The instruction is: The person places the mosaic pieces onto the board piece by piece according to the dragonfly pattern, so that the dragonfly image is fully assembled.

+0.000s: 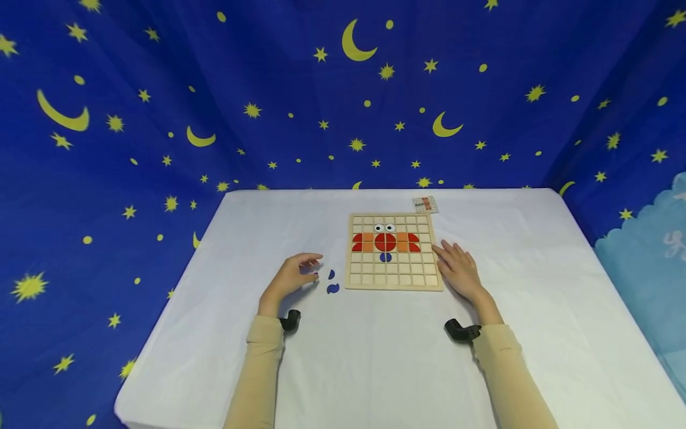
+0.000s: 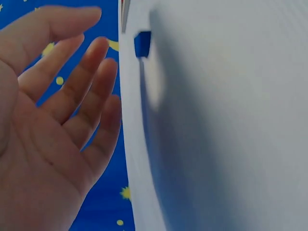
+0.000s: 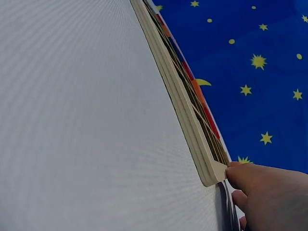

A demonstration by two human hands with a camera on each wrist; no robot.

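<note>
My left hand hovers over the white cloth left of the board, thumb and fingers apart and nothing between them in the left wrist view. Close to its fingertips lie a blue half-round piece and a blue wavy piece; a bit of another small piece shows by the thumb. In the left wrist view a blue piece is seen edge-on. A wooden grid board carries red, orange and blue pieces and two eye pieces. My right hand rests with relaxed fingers against the board's right edge.
A small pattern card lies behind the board's back right corner. White cloth covers the table, and a blue curtain with yellow stars and moons hangs behind it. Each wrist wears a black camera mount.
</note>
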